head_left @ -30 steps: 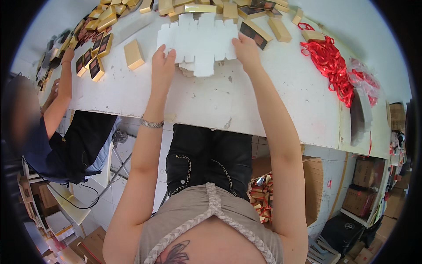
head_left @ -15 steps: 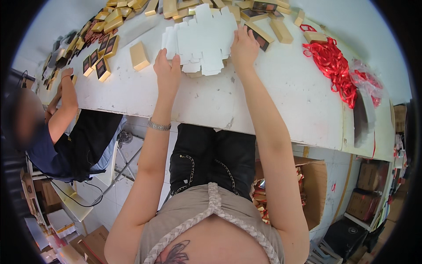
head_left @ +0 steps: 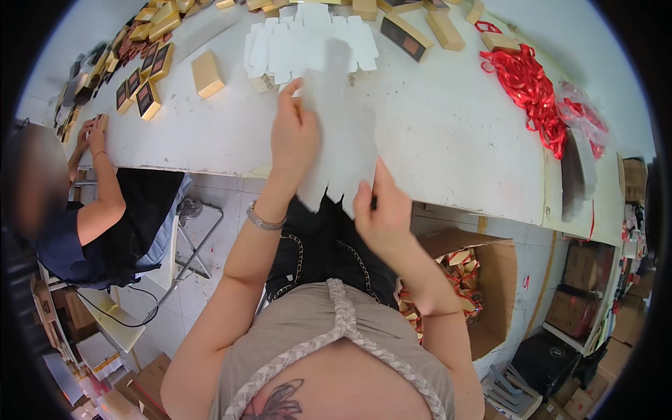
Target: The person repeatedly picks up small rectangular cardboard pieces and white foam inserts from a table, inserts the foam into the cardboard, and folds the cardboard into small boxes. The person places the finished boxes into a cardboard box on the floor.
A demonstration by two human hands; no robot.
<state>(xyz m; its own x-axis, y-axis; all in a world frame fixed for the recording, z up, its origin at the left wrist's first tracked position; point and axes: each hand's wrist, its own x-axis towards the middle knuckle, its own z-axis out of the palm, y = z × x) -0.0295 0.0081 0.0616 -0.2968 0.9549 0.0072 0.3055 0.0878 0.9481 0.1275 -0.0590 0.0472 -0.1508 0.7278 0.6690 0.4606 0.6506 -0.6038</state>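
Observation:
A flat white box blank (head_left: 343, 140), smeared by motion, is tilted over the table's front edge between my hands. My left hand (head_left: 294, 133) is closed at its left edge, with the index finger raised. At the lower right corner, my right hand (head_left: 383, 210) pinches the blank between thumb and fingers. Behind it on the table lies a stack of white die-cut box blanks (head_left: 280, 52) with tabbed edges. A gold box (head_left: 208, 74) lies left of that stack, and a gold box with a dark windowed face (head_left: 406, 38) lies to its right.
Red ribbon (head_left: 525, 94) is heaped on the right of the white table (head_left: 455, 140). Several gold boxes (head_left: 148, 98) stand at left, near a seated co-worker (head_left: 84, 203). A cardboard carton (head_left: 497, 301) of gold and red items sits below the table at right.
A blank has come off the stack toward me in both hands. My right hand moved down to the table's edge; my left shifted right and nearer. The co-worker's arms moved slightly.

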